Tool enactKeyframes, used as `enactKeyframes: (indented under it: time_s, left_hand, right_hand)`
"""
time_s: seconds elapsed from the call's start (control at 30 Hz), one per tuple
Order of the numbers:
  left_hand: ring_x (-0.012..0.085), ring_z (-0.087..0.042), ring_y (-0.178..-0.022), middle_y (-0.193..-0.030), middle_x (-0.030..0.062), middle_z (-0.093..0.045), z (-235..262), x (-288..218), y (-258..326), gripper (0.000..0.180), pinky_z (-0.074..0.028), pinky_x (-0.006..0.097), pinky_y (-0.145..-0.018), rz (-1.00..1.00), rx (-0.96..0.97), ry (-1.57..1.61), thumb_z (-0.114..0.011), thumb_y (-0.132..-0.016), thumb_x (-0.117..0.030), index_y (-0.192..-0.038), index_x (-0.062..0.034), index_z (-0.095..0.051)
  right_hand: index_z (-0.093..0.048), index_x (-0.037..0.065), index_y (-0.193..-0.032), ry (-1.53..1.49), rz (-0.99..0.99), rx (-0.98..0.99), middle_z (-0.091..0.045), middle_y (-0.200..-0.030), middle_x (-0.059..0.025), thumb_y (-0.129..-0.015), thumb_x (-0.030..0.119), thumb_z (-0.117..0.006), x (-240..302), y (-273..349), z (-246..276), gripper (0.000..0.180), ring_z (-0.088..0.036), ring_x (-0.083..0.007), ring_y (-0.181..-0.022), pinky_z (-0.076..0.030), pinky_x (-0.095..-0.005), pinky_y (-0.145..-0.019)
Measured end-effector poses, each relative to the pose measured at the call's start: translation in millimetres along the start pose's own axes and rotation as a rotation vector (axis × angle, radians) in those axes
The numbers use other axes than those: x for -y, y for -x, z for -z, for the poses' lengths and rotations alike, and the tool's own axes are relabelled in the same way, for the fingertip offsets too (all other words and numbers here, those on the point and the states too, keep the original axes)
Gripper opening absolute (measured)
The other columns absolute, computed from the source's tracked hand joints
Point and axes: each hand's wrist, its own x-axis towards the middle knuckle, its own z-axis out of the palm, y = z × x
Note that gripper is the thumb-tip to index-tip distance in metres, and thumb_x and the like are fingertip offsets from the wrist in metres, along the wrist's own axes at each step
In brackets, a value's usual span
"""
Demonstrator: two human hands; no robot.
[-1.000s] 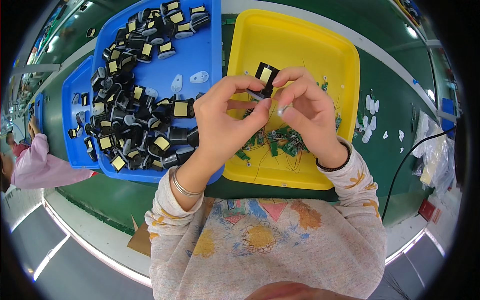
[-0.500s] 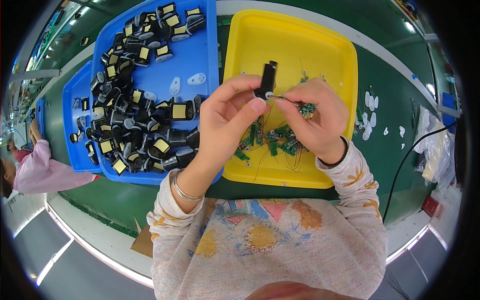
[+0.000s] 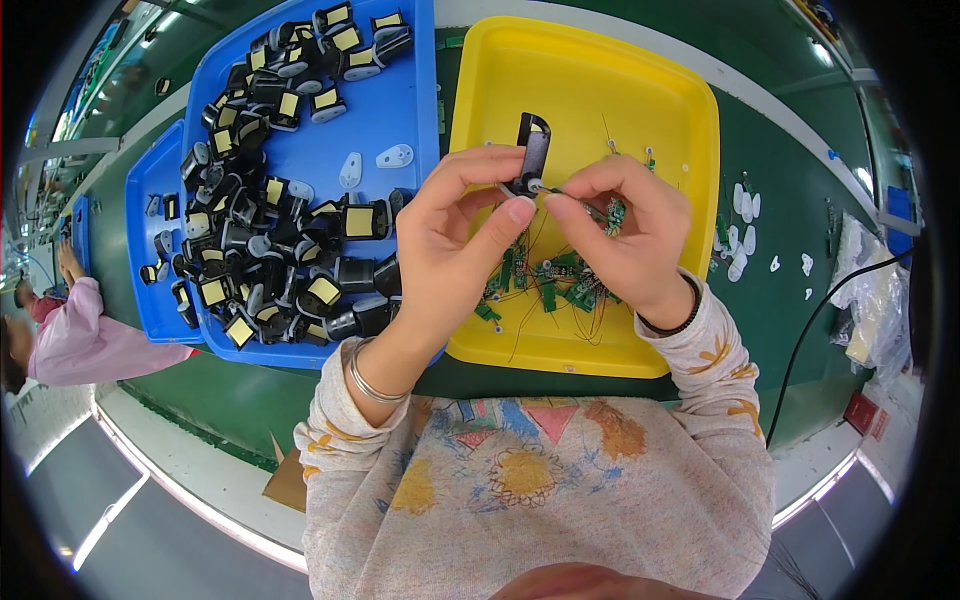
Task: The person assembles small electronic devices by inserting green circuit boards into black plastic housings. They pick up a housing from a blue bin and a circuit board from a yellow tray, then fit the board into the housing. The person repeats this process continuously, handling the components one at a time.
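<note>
My left hand [image 3: 455, 225] grips a black plastic housing [image 3: 536, 152] between thumb and fingers, with its long hollow part standing up. Thumb and forefinger of my right hand [image 3: 640, 230] are pinched together on thin wires at the housing's lower end. A small round grey part [image 3: 535, 185] sits there, touching the housing. Beside my right fingers hangs a small green circuit board [image 3: 614, 215], apparently on those wires; the fingers partly hide it. Both hands are above a yellow tray [image 3: 711, 240], where several wired green circuit boards [image 3: 560, 280] lie tangled.
At left, a blue tray [image 3: 300, 150] holds many black housings [image 3: 250, 220] with pale yellow pads, plus grey-white oval plates [image 3: 394, 156]. More white plates [image 3: 742, 235] lie right of the yellow tray, near a black cable [image 3: 805, 330] and clear plastic bags [image 3: 870, 300]. A co-worker [image 3: 90, 330] is at far left.
The housing has turned in my left hand, so its hollow side now shows. My right fingers have shifted slightly left and stay at its lower end.
</note>
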Motion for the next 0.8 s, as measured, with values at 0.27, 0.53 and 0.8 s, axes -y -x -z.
enactKeyframes:
  time_s: [0.27,0.53,0.8]
  left_hand:
    - [0.0154,-0.052,-0.1,-0.11,0.0116,-0.051,0,-1,0,0.023,-0.044,0.027,-0.083,0.008,0.011,0.023,-0.06,-0.077,0.004,-0.099,0.0007,-0.056]
    - [0.017,-0.051,-0.1,-0.109,0.0119,-0.05,3,1,1,0.02,-0.042,0.029,-0.085,-0.027,0.083,0.121,-0.056,-0.079,0.005,-0.098,0.0012,-0.052]
    - [0.0185,-0.047,-0.102,-0.106,0.0106,-0.049,9,-3,1,0.016,-0.033,0.031,-0.093,-0.027,0.105,0.19,-0.051,-0.082,0.0,-0.098,0.0009,-0.047]
  right_hand:
    - [-0.058,0.003,-0.072,-0.031,-0.058,0.044,-0.055,-0.06,-0.0012,-0.067,0.004,-0.069,2,2,-2,0.012,-0.041,-0.0064,-0.043,-0.031,-0.0196,-0.04]
    - [-0.059,0.005,-0.073,0.007,0.03,0.09,-0.058,-0.063,-0.0039,-0.067,0.006,-0.07,5,3,-1,0.012,-0.046,-0.0109,-0.044,-0.034,-0.0219,-0.04]
    - [-0.061,0.004,-0.079,0.057,0.124,0.205,-0.06,-0.069,-0.0063,-0.067,0.009,-0.07,10,-1,2,0.016,-0.055,-0.0193,-0.054,-0.042,-0.0275,-0.049]
